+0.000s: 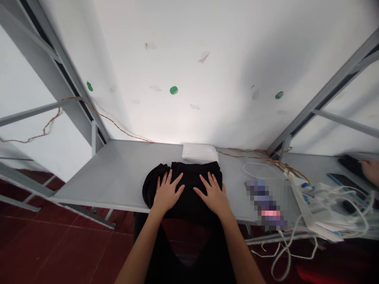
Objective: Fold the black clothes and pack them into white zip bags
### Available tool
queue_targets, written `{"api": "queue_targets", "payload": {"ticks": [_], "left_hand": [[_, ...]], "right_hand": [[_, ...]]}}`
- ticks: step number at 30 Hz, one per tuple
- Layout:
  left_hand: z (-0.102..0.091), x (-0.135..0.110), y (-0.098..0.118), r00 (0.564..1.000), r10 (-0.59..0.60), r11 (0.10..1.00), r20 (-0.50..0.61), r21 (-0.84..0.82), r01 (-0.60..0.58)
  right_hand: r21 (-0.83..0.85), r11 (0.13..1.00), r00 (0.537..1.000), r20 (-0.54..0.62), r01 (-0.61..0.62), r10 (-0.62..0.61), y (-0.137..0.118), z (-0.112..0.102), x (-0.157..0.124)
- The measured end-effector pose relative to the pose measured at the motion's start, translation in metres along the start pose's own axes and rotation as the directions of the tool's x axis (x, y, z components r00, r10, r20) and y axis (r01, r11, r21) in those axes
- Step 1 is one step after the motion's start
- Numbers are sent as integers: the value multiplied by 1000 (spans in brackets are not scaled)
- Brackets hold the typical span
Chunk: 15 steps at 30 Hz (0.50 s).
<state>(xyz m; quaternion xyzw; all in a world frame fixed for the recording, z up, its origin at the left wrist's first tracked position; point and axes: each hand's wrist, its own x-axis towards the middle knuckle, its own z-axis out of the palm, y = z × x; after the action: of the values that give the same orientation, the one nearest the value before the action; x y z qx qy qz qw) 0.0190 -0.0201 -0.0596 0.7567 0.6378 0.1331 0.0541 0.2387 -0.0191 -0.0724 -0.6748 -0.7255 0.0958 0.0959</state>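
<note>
Black cloth point(189, 193) is at the front edge of the grey desk point(118, 169), centred ahead of the person, folded into a rough block with a rounded bulge on its left side. Near edge overhangs the desk and blends into the dark trousers point(148, 240), so can't tell exactly where it ends. What kind of item it is: can't tell, layers inside the fold are hidden.

Left hand point(166, 194) palm down on the cloth's left part, fingers spread, thumb out toward the middle. Right hand point(216, 197) mirrors it on the right part, fingers fanned. No pinch visible; palm undersides hidden.

White packet point(200, 152) sits just behind the cloth, its front edge partly covered; contents not readable. Off to the right, a phone-shaped item point(268, 207) is pixelated out, screen unreadable. White cables point(334, 197) heap beyond it, too tangled to trace. Another person's hand point(370, 170) is cut off at the right frame edge, by a blurry dark object point(352, 165). Thin twisted wire point(118, 126) runs out of frame left.
</note>
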Motion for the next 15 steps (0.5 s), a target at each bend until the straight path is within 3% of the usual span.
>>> {"api": "queue_targets", "payload": {"ticks": [15], "left_hand": [[-4, -3, 1, 999, -18, 1000, 41, 14, 18]], "right_hand": [[37, 999, 1000, -1, -8, 9, -1, 3, 0]]}}
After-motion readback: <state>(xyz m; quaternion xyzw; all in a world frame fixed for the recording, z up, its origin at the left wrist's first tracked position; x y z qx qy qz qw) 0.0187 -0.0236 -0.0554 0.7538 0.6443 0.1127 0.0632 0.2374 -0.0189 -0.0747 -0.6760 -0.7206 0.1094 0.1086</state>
